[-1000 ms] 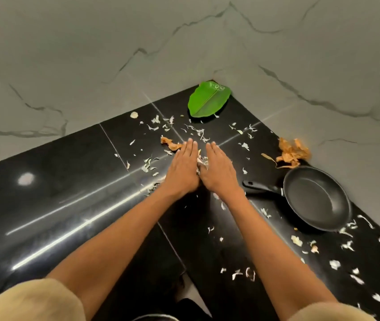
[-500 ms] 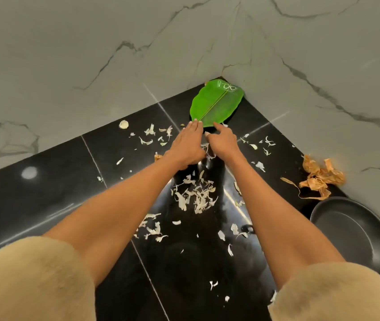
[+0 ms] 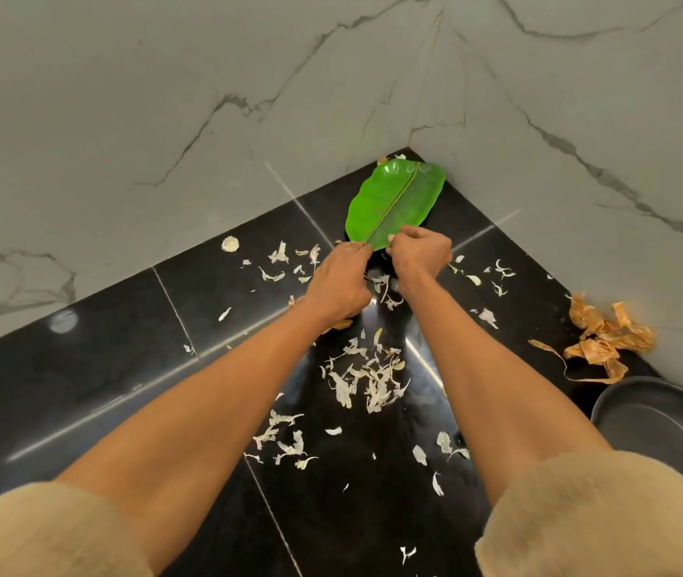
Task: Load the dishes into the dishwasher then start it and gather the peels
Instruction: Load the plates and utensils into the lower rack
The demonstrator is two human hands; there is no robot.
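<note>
Peel-gathering stage of the task. No dishwasher is in view, so the loading and starting steps cannot be judged from here; a dark pan (image 3: 660,426) sits on the black bench (image 3: 81,389) at the right edge.

The gathering appears barely begun. The left hand (image 3: 337,285) and right hand (image 3: 418,254) meet at the near tip of a green leaf-shaped plate (image 3: 398,202), which lies in the corner where the two marble walls (image 3: 165,97) join. The fingers of both hands are curled at the plate's edge; whether they pinch the plate or a pinch of peels cannot be told.

The pale peels (image 3: 366,378) are thin, dry, curled flakes. The thickest cluster lies between the forearms, just behind the hands; looser flakes are scattered to the left, to the right and nearer the person. A separate heap of orange-brown peels (image 3: 604,339) rests against the right wall, just beside the pan. The plate's visible surface holds no peels, so nearly all remain to be collected.
</note>
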